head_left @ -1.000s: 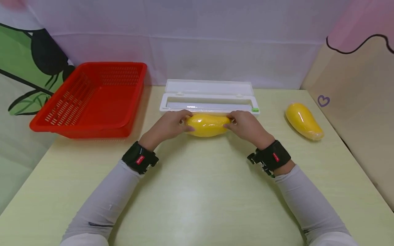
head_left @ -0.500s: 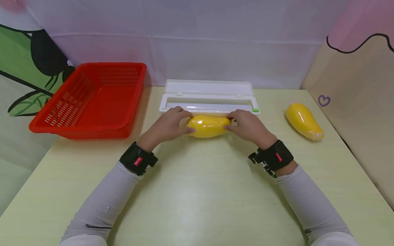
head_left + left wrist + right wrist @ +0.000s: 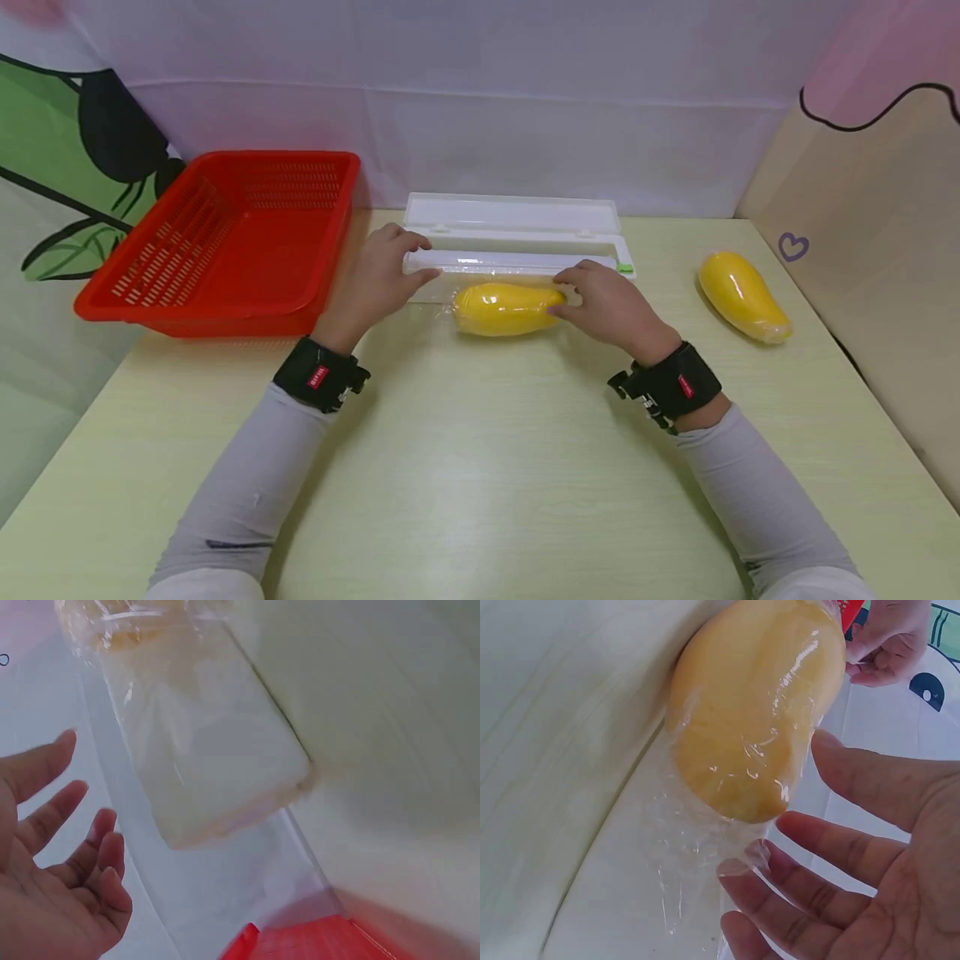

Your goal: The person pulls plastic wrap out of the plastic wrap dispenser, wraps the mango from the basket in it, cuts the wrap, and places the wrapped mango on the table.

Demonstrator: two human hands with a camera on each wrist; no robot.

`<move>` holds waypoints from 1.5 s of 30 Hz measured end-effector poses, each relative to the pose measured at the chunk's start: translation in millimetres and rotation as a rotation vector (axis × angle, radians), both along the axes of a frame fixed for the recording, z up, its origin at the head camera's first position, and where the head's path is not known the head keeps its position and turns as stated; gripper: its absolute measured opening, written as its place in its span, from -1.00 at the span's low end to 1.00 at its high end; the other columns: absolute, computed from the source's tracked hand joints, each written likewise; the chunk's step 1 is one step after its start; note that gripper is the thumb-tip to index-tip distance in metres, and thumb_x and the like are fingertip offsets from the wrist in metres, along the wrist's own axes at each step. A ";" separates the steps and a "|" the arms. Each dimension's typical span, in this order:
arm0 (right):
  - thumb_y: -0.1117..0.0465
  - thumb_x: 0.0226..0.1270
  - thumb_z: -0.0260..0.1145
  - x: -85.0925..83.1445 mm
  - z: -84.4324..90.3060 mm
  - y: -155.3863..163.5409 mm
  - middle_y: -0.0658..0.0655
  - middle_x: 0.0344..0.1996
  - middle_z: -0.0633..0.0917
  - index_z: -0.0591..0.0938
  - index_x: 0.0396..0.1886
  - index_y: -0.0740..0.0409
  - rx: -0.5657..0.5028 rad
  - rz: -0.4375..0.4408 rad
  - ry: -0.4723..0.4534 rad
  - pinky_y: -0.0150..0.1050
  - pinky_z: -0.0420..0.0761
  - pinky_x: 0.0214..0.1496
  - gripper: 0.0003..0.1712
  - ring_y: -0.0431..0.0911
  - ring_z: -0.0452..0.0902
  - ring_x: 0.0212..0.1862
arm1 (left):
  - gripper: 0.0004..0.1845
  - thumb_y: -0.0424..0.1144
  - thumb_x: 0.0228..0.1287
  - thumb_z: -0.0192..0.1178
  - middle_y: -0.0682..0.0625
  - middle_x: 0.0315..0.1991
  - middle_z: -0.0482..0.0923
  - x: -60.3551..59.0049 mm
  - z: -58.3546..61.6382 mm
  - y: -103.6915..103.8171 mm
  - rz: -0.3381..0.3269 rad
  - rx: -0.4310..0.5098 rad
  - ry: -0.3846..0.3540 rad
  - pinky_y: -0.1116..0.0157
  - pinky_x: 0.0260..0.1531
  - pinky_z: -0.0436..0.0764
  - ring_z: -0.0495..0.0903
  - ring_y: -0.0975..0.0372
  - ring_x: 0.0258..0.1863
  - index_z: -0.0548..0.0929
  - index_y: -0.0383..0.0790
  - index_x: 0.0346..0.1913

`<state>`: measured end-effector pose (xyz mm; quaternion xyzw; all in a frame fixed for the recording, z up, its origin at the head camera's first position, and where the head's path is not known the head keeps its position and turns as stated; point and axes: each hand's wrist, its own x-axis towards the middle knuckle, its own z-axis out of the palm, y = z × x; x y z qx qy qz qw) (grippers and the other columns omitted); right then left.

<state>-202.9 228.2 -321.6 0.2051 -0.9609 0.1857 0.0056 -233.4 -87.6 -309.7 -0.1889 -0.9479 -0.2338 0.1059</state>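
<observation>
A red slotted basket [image 3: 225, 242] stands at the far left of the pale surface [image 3: 480, 467]; just right of it the left hand [image 3: 378, 279] reaches to the left end of the white cling-film dispenser [image 3: 513, 237], fingers [image 3: 52, 806] spread and nearly straight, holding nothing, whether they touch the box I cannot tell; its wrist strap [image 3: 318, 377] bears a small red label too small to read; in front of the dispenser lies a yellow mango [image 3: 506, 308] wrapped in clear film [image 3: 682, 862]; the right hand [image 3: 611, 304] rests its relaxed, open fingers [image 3: 832, 862] against the mango's right end, with no grip round it; a second yellow mango [image 3: 742, 296] lies well apart at the right.
</observation>
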 end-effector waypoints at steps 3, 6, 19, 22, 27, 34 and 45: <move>0.03 0.34 0.40 -1.2 2.9 3.9 0.25 0.15 0.61 0.58 0.23 0.26 -0.017 -0.002 -0.007 0.03 0.57 0.06 -0.43 0.15 0.58 0.06 | -0.58 -0.13 0.26 0.37 -0.25 -0.02 0.52 -2.5 -0.2 -5.0 0.055 0.005 0.026 0.04 -0.04 0.49 0.45 -0.04 -0.03 0.64 -0.29 0.10; 0.04 0.35 0.39 -2.1 6.4 8.6 0.24 0.14 0.62 0.59 0.22 0.25 -0.042 -0.014 -0.011 0.05 0.56 0.07 -0.45 0.15 0.57 0.07 | -0.57 -0.14 0.24 0.38 -0.26 -0.06 0.49 -5.8 -2.5 -8.6 0.079 0.028 0.016 0.02 -0.05 0.45 0.42 -0.05 -0.03 0.63 -0.31 0.10; 0.17 0.41 0.33 -6.1 27.3 50.9 0.29 0.01 0.68 0.66 0.10 0.28 -0.152 -0.116 0.108 0.10 0.52 0.09 -0.63 0.17 0.58 0.01 | -0.42 -0.05 0.19 0.42 -0.24 0.05 0.41 -15.2 -12.0 -18.3 0.138 0.029 -0.112 -0.01 0.00 0.46 0.34 -0.06 0.07 0.55 -0.18 0.23; 0.18 0.41 0.32 -8.6 27.6 65.6 0.29 -0.06 0.70 0.70 0.02 0.28 -0.180 -0.140 0.148 0.10 0.52 0.04 -0.69 0.16 0.59 -0.04 | -0.39 -0.02 0.19 0.41 -0.25 0.07 0.41 -17.0 -13.8 -20.4 0.150 0.012 -0.137 -0.02 0.02 0.47 0.34 -0.07 0.08 0.54 -0.17 0.26; 0.20 0.41 0.31 -13.9 25.0 83.9 0.29 -0.16 0.71 0.75 -0.07 0.28 -0.203 -0.162 0.155 0.10 0.50 -0.03 -0.74 0.16 0.57 -0.09 | -0.37 0.03 0.22 0.38 -0.22 0.08 0.45 -19.7 -15.5 -22.3 0.156 -0.034 -0.183 0.00 -0.04 0.53 0.39 -0.05 0.04 0.53 -0.13 0.30; 0.23 0.39 0.33 -22.4 13.4 95.4 0.25 -0.14 0.71 0.76 -0.07 0.24 -0.221 -0.158 0.094 -0.01 0.47 -0.10 -0.77 0.11 0.55 -0.09 | -0.36 0.04 0.21 0.39 -0.20 0.11 0.49 -23.2 -18.5 -24.2 0.157 -0.032 -0.215 0.02 -0.06 0.57 0.43 -0.03 0.04 0.52 -0.11 0.32; 0.25 0.34 0.38 -32.3 -2.4 97.3 0.20 -0.18 0.73 0.78 -0.09 0.16 -0.215 -0.148 0.069 -0.06 0.48 -0.12 -0.80 0.07 0.56 -0.12 | -0.40 -0.02 0.20 0.41 -0.19 0.04 0.57 -24.3 -20.7 -26.3 0.141 0.006 -0.182 0.04 -0.08 0.55 0.47 -0.01 -0.05 0.58 -0.20 0.26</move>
